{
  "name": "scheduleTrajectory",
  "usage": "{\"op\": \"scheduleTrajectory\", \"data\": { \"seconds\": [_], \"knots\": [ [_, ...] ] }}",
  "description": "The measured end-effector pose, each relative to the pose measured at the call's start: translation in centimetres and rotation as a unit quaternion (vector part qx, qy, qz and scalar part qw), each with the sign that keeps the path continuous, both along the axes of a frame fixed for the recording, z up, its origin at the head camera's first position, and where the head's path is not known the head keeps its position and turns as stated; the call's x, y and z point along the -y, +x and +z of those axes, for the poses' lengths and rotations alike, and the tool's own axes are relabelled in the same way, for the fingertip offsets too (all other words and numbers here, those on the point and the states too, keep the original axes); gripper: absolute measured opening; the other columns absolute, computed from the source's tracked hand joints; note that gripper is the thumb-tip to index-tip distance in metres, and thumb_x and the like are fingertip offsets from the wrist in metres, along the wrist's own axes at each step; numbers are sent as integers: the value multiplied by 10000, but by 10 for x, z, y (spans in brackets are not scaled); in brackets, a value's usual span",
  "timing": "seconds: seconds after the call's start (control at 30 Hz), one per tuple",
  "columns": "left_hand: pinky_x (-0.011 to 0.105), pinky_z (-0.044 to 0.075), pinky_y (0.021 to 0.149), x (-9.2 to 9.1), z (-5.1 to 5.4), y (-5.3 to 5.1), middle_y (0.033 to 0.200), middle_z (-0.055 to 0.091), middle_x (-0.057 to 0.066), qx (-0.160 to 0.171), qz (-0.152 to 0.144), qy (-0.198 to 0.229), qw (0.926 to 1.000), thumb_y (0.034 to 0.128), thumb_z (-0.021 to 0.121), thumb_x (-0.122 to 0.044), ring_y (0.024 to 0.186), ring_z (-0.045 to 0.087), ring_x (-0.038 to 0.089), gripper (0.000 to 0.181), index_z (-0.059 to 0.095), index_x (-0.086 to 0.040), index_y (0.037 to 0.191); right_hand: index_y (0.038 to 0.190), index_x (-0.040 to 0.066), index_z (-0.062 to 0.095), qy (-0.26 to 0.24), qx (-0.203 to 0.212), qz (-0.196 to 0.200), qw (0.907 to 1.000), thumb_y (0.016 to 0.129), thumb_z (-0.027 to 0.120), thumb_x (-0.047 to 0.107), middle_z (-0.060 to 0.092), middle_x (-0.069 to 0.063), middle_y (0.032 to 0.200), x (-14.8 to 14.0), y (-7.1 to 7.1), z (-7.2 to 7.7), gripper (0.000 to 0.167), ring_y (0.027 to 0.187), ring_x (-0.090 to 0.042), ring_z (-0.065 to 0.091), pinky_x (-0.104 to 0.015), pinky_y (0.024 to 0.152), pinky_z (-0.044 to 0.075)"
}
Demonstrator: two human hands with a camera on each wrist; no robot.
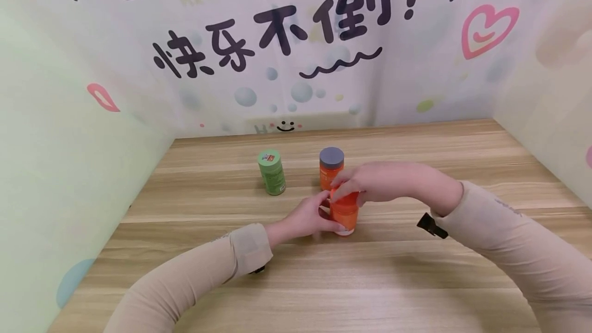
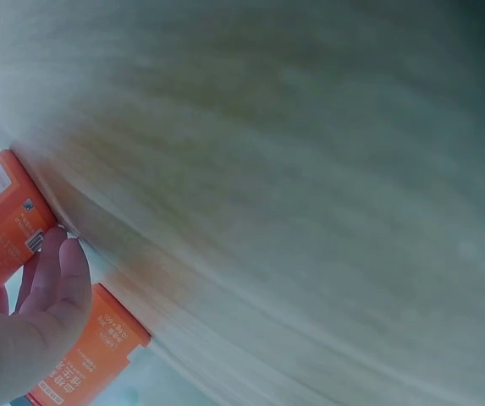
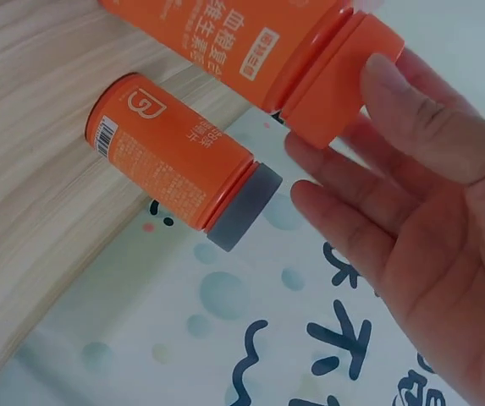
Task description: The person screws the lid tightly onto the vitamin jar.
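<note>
Near the middle of the table, my left hand (image 1: 306, 217) holds an orange bottle (image 1: 344, 216) low on its body, thumb on the near side. From the right, my right hand (image 1: 393, 181) grips the bottle's orange lid (image 3: 340, 95), with the thumb on one side and fingers on the other in the right wrist view. The bottle stands upright or nearly so; its base is close to the table. Just behind it is a second orange bottle with a grey lid (image 1: 331, 158), partly hidden by my hand and the held bottle.
A green canister (image 1: 273, 172) stands to the left of the orange bottles. The wood-grain table (image 1: 324, 281) meets a printed back sheet (image 1: 222, 102) with large black lettering. Pale panels (image 1: 55, 158) flank both sides.
</note>
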State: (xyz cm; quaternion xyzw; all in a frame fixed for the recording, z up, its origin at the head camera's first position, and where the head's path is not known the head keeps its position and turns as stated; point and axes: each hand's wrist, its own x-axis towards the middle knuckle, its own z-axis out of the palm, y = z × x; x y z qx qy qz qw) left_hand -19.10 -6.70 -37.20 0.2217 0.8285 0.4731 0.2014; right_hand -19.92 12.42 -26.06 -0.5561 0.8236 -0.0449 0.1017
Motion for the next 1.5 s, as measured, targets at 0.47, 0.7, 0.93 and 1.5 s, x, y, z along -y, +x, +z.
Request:
{"op": "scheduleTrajectory", "data": {
  "seconds": [0.47, 0.7, 0.93, 1.5],
  "knots": [
    [238, 497, 792, -1, 1, 1, 1128, 590, 40, -84, 26, 36, 10000, 751, 756, -162, 956, 595, 175, 602, 460, -129, 1275, 1184, 136, 602, 432, 10, -998, 9941, 802, 700, 167, 513, -2, 913, 9, 3, -1, 395, 764, -122, 516, -268, 702, 466],
    [257, 489, 820, -2, 2, 3, 1136, 593, 31, -50, 112, 43, 9999, 746, 762, -171, 972, 588, 177, 585, 480, -140, 1257, 1165, 114, 591, 122, -44, -763, 9970, 810, 688, 205, 508, -8, 904, 7, 1, -8, 378, 748, -116, 523, -267, 700, 474],
    [262, 486, 812, -3, 0, 3, 1116, 616, 26, -104, 208, 88, 9997, 731, 774, -173, 966, 585, 173, 564, 512, -141, 1230, 1134, 99, 595, -218, -118, -640, 9976, 807, 687, 208, 503, -5, 895, 5, -1, -15, 357, 761, -110, 533, -248, 696, 480],
    [232, 496, 771, -2, 2, 3, 1103, 618, 26, -201, 162, -54, 9997, 736, 771, -176, 953, 578, 163, 587, 489, -136, 1249, 1128, 102, 590, -120, -7, -961, 9953, 797, 695, 179, 503, -6, 901, 9, 4, -12, 356, 781, -121, 522, -256, 709, 480]
  ]
}}
